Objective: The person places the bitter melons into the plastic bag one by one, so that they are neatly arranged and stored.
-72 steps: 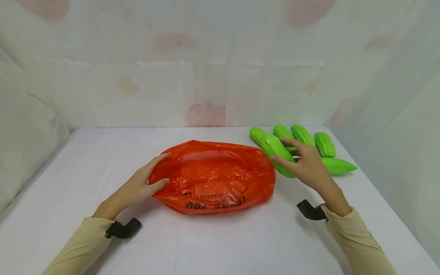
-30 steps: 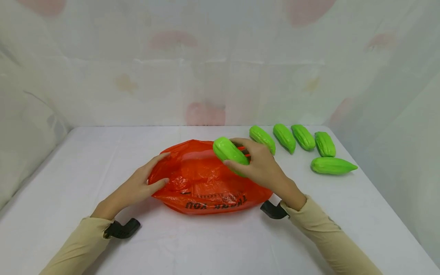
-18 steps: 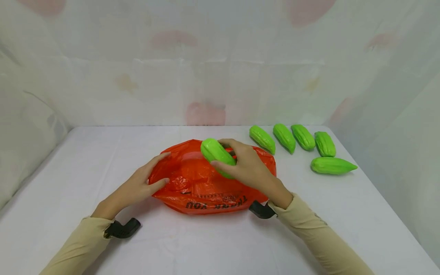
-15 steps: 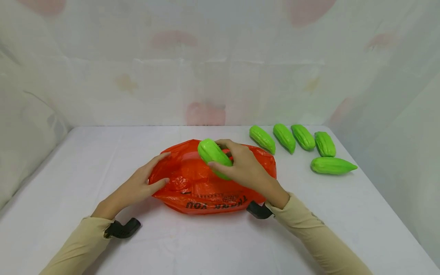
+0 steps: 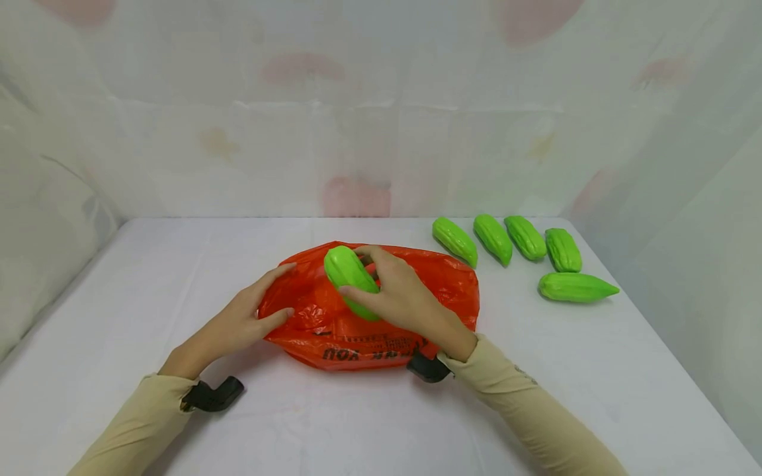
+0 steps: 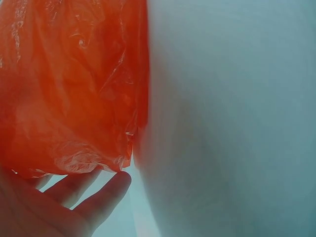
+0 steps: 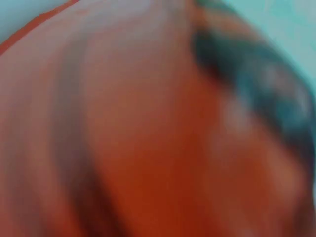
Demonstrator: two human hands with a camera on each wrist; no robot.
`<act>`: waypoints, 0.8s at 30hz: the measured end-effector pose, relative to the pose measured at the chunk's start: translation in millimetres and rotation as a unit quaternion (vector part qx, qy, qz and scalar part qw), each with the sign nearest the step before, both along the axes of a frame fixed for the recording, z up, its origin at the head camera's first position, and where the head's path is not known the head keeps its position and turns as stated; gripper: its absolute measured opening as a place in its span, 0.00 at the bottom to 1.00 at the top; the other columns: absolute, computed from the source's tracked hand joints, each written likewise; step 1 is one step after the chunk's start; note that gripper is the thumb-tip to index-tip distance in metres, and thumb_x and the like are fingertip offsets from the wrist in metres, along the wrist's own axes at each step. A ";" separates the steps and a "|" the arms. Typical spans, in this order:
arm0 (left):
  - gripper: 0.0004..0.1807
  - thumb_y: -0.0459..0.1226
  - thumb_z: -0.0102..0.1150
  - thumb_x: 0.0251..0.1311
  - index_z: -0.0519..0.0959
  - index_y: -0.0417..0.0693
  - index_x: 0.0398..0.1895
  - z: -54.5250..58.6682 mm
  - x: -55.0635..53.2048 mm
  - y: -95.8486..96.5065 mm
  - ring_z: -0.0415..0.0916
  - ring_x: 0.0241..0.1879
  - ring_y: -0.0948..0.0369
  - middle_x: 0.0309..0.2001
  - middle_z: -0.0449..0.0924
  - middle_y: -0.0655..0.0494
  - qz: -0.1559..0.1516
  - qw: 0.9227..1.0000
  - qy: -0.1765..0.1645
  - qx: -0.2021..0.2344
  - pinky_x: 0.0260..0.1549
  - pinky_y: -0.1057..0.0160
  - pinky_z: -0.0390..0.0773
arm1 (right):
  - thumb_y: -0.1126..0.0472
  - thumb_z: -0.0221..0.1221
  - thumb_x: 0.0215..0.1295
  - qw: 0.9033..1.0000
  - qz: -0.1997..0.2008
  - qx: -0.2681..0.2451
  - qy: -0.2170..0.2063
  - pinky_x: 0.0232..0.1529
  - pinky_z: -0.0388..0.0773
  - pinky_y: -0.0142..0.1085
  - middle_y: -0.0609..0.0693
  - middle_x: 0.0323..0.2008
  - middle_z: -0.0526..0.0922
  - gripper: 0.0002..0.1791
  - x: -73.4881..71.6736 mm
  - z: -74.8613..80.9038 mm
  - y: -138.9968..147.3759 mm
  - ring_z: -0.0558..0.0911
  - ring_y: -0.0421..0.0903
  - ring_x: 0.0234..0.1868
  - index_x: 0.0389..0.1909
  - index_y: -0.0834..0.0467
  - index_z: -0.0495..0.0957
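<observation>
A red plastic bag with black "THANK YOU" print lies on the table with its mouth spread. At its left end, my left hand touches the bag, thumb and forefinger stretched apart; in the left wrist view, fingertips rest against the crinkled bag edge. Over the bag's mouth, my right hand holds a bright green, ridged, elongated vegetable between thumb and fingers, tilted with its blunt end up. The blurred right wrist view shows mostly the red bag; the vegetable cannot be made out there.
Several similar green vegetables lie at the table's back right, including one near the bag and one lying sideways. The white table meets a pale patterned cloth backdrop. Each wrist carries a black camera mount.
My right hand has carried the green vegetable leftward from beside the other vegetables to above the bag, lately a little lower. My left hand and the bag stay put.
</observation>
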State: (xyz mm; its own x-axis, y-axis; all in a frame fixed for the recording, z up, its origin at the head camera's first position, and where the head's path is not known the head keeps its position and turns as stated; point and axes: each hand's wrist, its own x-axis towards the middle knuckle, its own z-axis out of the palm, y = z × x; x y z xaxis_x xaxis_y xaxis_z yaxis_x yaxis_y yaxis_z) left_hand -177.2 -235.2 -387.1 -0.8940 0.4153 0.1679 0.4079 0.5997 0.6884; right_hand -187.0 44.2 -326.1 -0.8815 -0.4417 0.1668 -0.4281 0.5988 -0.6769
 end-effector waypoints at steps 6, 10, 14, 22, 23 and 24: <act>0.37 0.39 0.58 0.68 0.54 0.52 0.77 -2.4 0.4 -0.3 0.64 0.70 0.42 0.72 0.64 0.44 -0.001 1.000 0.001 0.001 0.61 0.32 0.69 | 0.44 0.63 0.64 1.000 0.008 0.003 -0.015 0.40 0.82 0.31 0.46 0.54 0.80 0.35 -0.3 -2.9 -8.2 0.80 0.41 0.50 0.67 0.55 0.66; 0.38 0.39 0.58 0.68 0.54 0.52 0.77 -4.0 0.6 -0.7 0.65 0.69 0.42 0.71 0.65 0.44 -0.001 1.000 0.006 0.003 0.62 0.33 0.69 | 0.43 0.64 0.64 0.999 0.006 0.008 -0.033 0.39 0.83 0.31 0.47 0.52 0.80 0.36 0.4 -3.6 -14.5 0.80 0.42 0.49 0.67 0.55 0.66; 0.38 0.39 0.58 0.68 0.53 0.52 0.77 -4.9 0.0 -1.2 0.67 0.67 0.43 0.71 0.65 0.44 -0.002 1.000 0.008 0.006 0.61 0.35 0.71 | 0.43 0.64 0.64 0.998 0.008 -0.002 -0.059 0.38 0.83 0.31 0.48 0.53 0.79 0.36 2.4 -3.8 -21.9 0.80 0.43 0.49 0.67 0.57 0.66; 0.39 0.39 0.58 0.68 0.52 0.53 0.78 -5.2 -0.9 -0.2 0.72 0.62 0.45 0.70 0.66 0.45 -0.002 1.000 -0.002 0.005 0.56 0.39 0.77 | 0.44 0.63 0.65 0.996 0.010 0.001 -0.085 0.33 0.83 0.29 0.50 0.50 0.80 0.37 1.0 -9.3 -34.1 0.82 0.42 0.42 0.67 0.58 0.64; 0.39 0.39 0.58 0.68 0.51 0.53 0.78 -5.4 -1.1 -0.3 0.73 0.62 0.45 0.69 0.66 0.45 -0.002 1.000 -0.004 0.005 0.56 0.40 0.77 | 0.44 0.62 0.65 0.996 0.010 0.002 -0.087 0.33 0.83 0.29 0.51 0.49 0.81 0.37 0.1 -10.5 -35.3 0.83 0.42 0.42 0.68 0.59 0.63; 0.39 0.39 0.58 0.68 0.51 0.54 0.78 -5.8 -1.3 -0.3 0.73 0.61 0.46 0.69 0.66 0.45 -0.002 1.000 -0.006 0.006 0.55 0.40 0.78 | 0.44 0.62 0.66 0.996 0.010 0.002 -0.089 0.34 0.83 0.29 0.51 0.50 0.81 0.37 -0.8 -11.5 -36.4 0.83 0.41 0.41 0.68 0.59 0.63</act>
State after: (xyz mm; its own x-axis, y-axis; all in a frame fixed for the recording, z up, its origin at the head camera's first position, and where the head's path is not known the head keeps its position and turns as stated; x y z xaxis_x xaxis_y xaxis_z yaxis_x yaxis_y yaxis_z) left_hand -178.5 -235.6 -392.9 -0.8946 0.4165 0.1618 0.4014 0.5899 0.7006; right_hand -187.8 7.8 -337.6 -0.8882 -0.4594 0.0068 -0.3134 0.5949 -0.7402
